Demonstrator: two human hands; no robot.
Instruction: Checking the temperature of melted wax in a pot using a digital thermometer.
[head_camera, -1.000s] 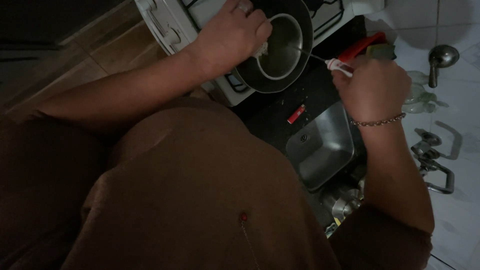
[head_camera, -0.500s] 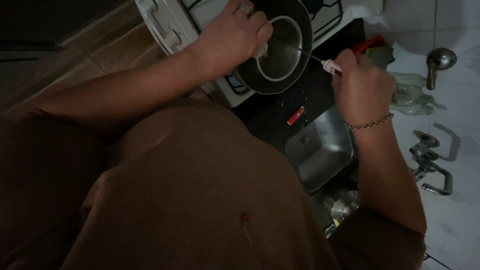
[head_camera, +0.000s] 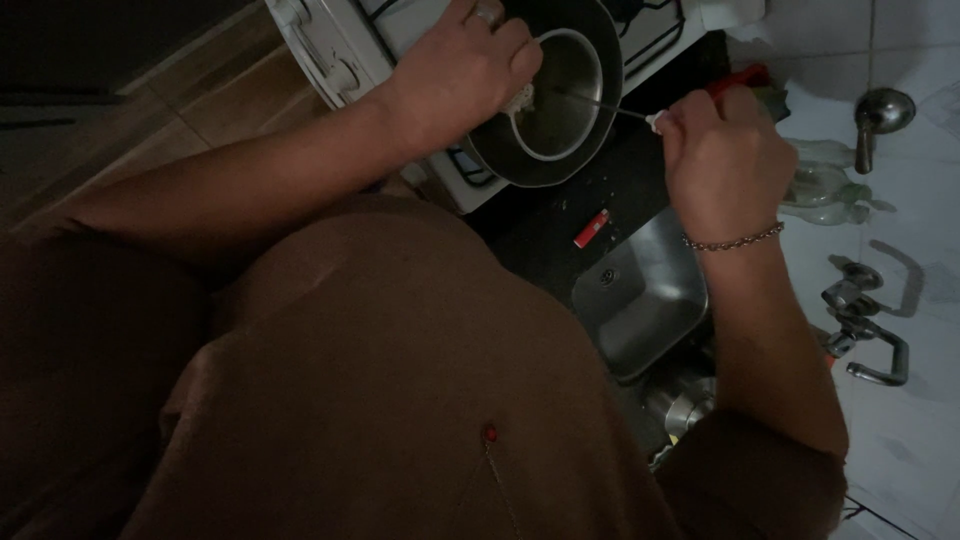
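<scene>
My left hand (head_camera: 462, 72) grips the rim of a white-rimmed bowl (head_camera: 580, 45) tilted over a dark frying pan (head_camera: 500, 155) on the white stove (head_camera: 330, 50). A bit of pale food clings to the bowl's edge by my fingers. My right hand (head_camera: 722, 160) holds a thin metal utensil with a white and red handle (head_camera: 655, 120); its shaft reaches into the bowl. A bracelet circles my right wrist.
A red lighter (head_camera: 591, 229) lies on the dark counter beside a steel sink (head_camera: 645, 300). A wall tap (head_camera: 865, 335), a hanging metal ladle (head_camera: 877, 115) and clear glassware (head_camera: 825, 185) are at the right by white tiles. Wooden floor lies at the left.
My right hand has shifted a little left and up toward the pan, covering more of the utensil's handle. The left hand keeps the bowl in the same spot.
</scene>
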